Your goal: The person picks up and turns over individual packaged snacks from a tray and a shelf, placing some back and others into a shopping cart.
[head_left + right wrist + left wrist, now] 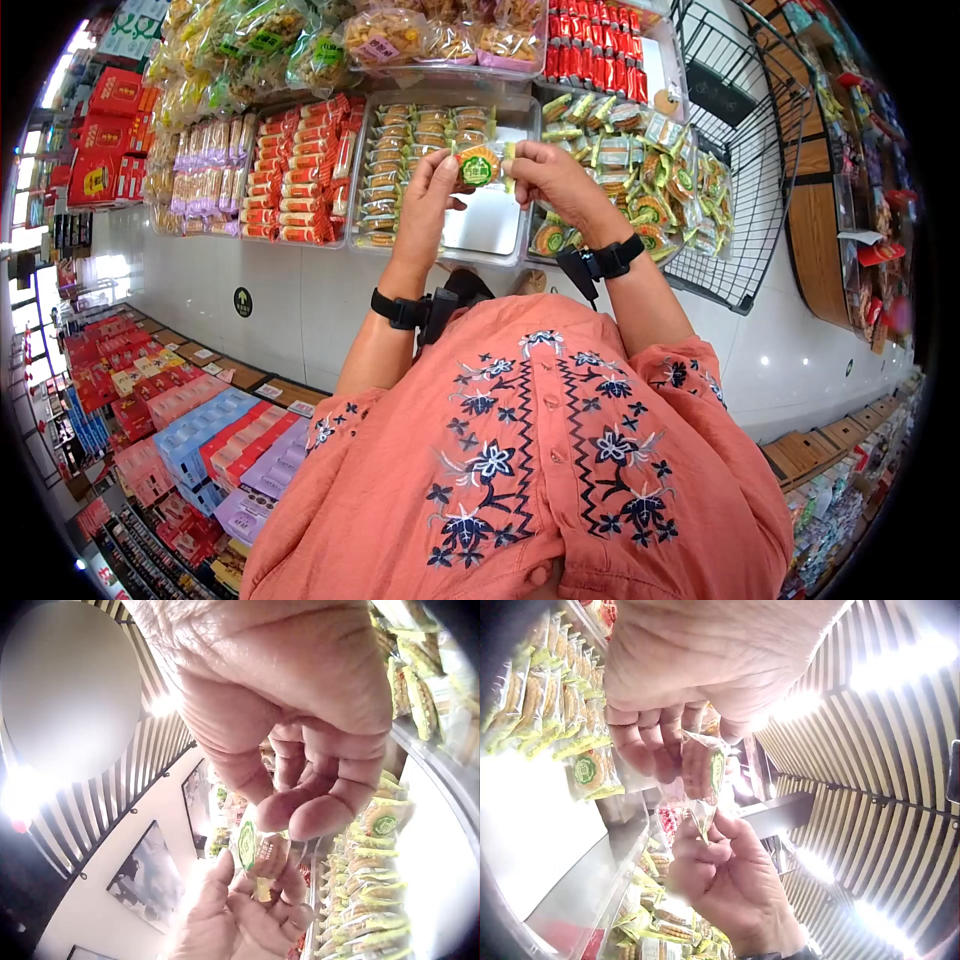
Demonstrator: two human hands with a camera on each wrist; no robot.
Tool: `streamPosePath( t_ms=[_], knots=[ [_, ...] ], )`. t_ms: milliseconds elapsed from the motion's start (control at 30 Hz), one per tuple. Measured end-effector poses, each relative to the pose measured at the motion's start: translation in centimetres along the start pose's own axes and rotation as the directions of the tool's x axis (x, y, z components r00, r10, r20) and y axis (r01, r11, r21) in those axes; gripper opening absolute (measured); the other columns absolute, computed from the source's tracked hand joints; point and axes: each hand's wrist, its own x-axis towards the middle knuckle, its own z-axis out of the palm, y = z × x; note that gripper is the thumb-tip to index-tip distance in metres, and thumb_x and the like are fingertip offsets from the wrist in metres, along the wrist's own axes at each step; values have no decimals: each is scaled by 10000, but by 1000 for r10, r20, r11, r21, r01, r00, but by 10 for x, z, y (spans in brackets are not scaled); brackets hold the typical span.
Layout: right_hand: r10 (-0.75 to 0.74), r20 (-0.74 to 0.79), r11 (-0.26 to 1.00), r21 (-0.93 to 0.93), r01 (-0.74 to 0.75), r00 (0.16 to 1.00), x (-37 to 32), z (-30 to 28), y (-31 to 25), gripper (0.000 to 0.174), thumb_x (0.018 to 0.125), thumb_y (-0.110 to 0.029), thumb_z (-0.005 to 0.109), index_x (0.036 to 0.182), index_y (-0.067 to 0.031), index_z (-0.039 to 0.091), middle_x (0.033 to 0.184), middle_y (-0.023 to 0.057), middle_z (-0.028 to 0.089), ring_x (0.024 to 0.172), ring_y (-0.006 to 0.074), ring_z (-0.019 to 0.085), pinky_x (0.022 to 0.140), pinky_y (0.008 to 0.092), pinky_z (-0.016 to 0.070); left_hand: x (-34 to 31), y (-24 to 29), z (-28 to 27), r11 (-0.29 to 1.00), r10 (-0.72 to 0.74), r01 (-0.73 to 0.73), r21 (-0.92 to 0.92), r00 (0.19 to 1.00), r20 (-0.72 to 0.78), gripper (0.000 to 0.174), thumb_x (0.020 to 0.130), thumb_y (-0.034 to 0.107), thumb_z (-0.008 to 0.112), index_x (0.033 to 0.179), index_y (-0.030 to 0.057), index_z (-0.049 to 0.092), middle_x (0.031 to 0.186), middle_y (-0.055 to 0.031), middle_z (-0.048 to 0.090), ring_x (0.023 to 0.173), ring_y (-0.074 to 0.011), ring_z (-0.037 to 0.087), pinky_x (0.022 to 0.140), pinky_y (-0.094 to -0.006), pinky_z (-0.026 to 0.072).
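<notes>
Between both hands is a small wrapped biscuit packet [480, 168] with a round green and orange label, held up above a clear plastic bin [520, 240]. The left hand [430, 205] pinches one end of the wrapper between thumb and fingers. At the opposite end, the right hand [560, 182] pinches the wrapper's edge with thumb and curled fingers. In the left wrist view the packet [701, 769] shows from its side, thick and pale brown. Similar packets [385, 160] stand in rows in the bin's left part, and its white bottom shows on the right.
Loose packets [650, 205] lie heaped to the right, beside a black wire cart [745, 270]. Red and cream wrapped snacks [305, 185] fill a bin on the left. Red wrapped sweets [595, 50] lie farther back. Boxed goods [205, 430] stand on a shelf behind at left.
</notes>
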Motion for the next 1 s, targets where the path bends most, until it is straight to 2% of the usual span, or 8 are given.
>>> streamPosePath(
  t_ms=[133,233,433,533,633,733,867,1000],
  knots=[
    [20,-29,1000,-3,-20,999,2,-1,6,141,953,-199,674,960,-74,609,722,-18,609,601,72,604,551,225,499,3,-3,-3,1000,-1,0,-12,998,-59,340,1054,343,562,1259,74,598,1025,4,654,858,-63,610,702,-241,493],
    [13,-23,1000,-8,-13,1000,4,-2,8,127,948,-181,676,957,-73,609,719,-18,607,605,74,615,546,235,512,6,-6,-9,999,33,-33,20,999,-27,299,1041,324,593,1213,82,625,980,31,635,811,-41,560,686,-219,461],
    [19,-25,998,-63,-21,1000,7,-4,11,123,951,-171,665,952,-63,605,727,2,625,593,91,629,550,251,536,9,-11,-9,999,49,-48,17,997,-65,204,1025,281,628,1077,85,645,926,45,617,768,-35,515,667,-210,419],
    [12,-29,995,-100,-15,1000,11,-5,21,118,954,-161,652,951,-55,601,738,10,629,605,107,648,566,264,554,18,-28,-20,994,47,-39,104,997,-68,194,1028,265,619,1067,76,634,932,41,618,776,-41,518,672,-219,426],
    [-9,-46,994,-108,4,999,18,-4,34,132,938,-132,622,964,-6,589,766,44,641,629,157,689,576,302,585,26,-39,-28,982,58,-39,183,993,-98,202,1029,258,610,1087,64,622,948,24,621,804,-57,542,701,-232,454],
    [-29,-63,995,-93,23,998,25,-4,41,126,939,-121,609,946,1,577,771,54,643,657,173,710,589,313,597,32,-43,-29,944,190,-138,299,970,-154,264,1014,258,627,1092,7,599,989,-31,613,893,-110,551,809,-274,476],
    [-98,-228,935,-354,12,969,30,1,43,115,950,-103,583,919,-3,535,793,56,623,712,179,726,605,302,579,32,-40,-39,923,184,-129,362,976,-120,307,1028,311,598,1167,37,600,1034,-24,633,884,-98,585,749,-251,492],
    [-406,-202,737,-649,189,891,47,-3,67,103,927,-85,565,898,4,520,759,128,635,694,226,715,609,357,545,30,-44,-42,919,108,-61,391,989,-100,335,1021,325,603,1180,31,594,1056,-27,637,923,-108,609,750,-262,503]
  ],
)
